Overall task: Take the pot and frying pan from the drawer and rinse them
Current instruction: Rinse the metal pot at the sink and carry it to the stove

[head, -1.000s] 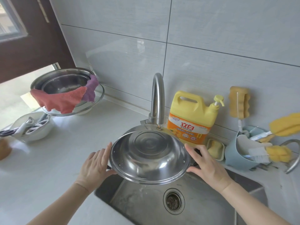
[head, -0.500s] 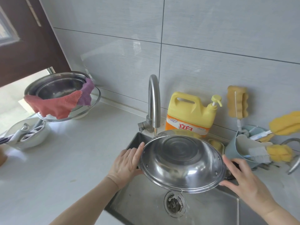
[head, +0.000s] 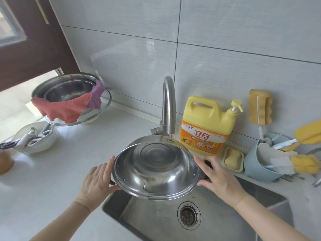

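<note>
A person holds a stainless steel pot tilted over the sink, its open side turned toward the camera and its far rim just under the spout of the curved faucet. The left hand grips the pot's left side, thumb hooked under the rim near a dark side handle; the right hand wraps around the dark handle on the right side. A small pool of water sits in the lower inner wall of the pot. The drain lies below in the wet basin. Behind the sink, on the white counter, stands a yellow detergent jug with a pump, beside a soap dish and a blue holder crowded with yellow brushes and sponges. At left, a steel basin draped with a pink cloth and a purple cloth rests on a glass bowl.
</note>
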{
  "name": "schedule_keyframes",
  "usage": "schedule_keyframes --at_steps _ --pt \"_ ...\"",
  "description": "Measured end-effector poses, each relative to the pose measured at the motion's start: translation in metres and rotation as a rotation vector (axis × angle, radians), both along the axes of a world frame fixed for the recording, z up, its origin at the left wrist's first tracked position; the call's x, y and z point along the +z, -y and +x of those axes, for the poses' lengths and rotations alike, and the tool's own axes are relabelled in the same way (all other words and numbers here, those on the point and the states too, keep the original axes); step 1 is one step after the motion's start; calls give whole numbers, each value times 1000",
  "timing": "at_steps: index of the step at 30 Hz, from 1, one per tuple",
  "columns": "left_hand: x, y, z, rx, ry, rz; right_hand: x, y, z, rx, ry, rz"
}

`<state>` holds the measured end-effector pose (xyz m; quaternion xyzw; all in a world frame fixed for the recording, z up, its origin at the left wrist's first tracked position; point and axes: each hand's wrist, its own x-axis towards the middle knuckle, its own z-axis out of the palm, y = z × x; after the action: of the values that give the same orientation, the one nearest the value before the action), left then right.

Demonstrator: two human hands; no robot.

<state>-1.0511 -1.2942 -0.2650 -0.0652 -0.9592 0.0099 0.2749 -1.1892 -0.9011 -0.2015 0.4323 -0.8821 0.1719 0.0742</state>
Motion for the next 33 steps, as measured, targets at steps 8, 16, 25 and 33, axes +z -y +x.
schedule_keyframes --at_steps 8,16,25,33 --pt "16 -31 -24 -5 172 -21 -12 -34 -7 -108 135 17" --pt "37 -64 -76 -19 970 119 -8 -77 -31 -178 704 68" --pt "83 -55 -106 -109 1566 504 -5 -84 -35 -50 1147 80" --pt "128 -27 -110 -35 1425 345 -34 -53 -6 -139 1211 -93"
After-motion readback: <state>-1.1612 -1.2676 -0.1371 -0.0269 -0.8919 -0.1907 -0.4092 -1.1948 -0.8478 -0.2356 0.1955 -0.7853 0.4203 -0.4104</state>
